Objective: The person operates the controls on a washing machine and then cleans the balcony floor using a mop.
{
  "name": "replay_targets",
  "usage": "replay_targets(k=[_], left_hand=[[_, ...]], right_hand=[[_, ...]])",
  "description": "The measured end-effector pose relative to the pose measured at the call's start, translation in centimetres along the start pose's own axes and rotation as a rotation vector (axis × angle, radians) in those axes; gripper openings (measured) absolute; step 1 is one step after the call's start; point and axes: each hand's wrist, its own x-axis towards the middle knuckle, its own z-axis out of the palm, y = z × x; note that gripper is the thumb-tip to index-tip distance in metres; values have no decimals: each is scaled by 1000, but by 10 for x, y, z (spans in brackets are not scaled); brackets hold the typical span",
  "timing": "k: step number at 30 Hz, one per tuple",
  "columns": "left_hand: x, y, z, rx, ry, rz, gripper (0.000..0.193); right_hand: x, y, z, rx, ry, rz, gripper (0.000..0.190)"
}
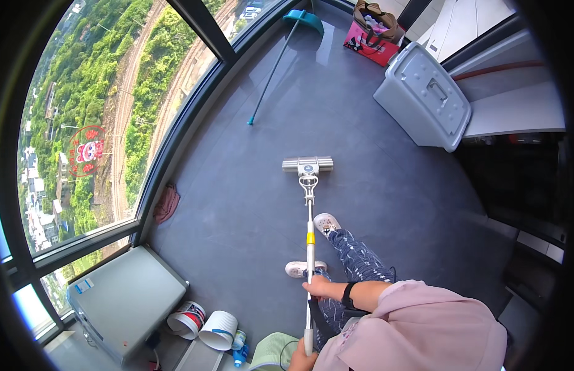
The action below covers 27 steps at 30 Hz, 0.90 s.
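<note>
A sponge roller mop [310,232] with a white pole and a yellow band stretches across the grey tiled floor [231,204]. Its wide roller head [308,165] rests on the floor ahead of my feet. Partway up the pole, my right hand [317,286] is wrapped around it; a black band circles that wrist. My left hand [301,357] grips the pole near its top end, at the bottom edge of the view. Beside the pole are my two light-coloured clogs [326,224], one on the right and one partly behind the pole.
A teal long-handled cleaning tool [303,21] lies by the window. A lidded grey storage box [428,92] and a red bag [372,46] stand at right. A pink cloth [167,204] touches the window wall. A boxy appliance [129,287], buckets [218,329] and a green basket [275,348] are lower left.
</note>
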Motion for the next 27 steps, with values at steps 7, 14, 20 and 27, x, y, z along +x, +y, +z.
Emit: replay_targets(k=[7,14,20,27], left_hand=[[163,168,-37,-269,-142,20,64],[266,273,-6,-202,-184,193,56],[212,159,5,-79,-170,138,57],[83,120,-30,-51,-129,-212,65]], right_hand=[[33,-83,-185,78,550,-233,36],[32,-103,-306,79,731,-79,37],[44,-50,-206,111,530,-80,37],[11,-16,-78,128,432,-102,41]])
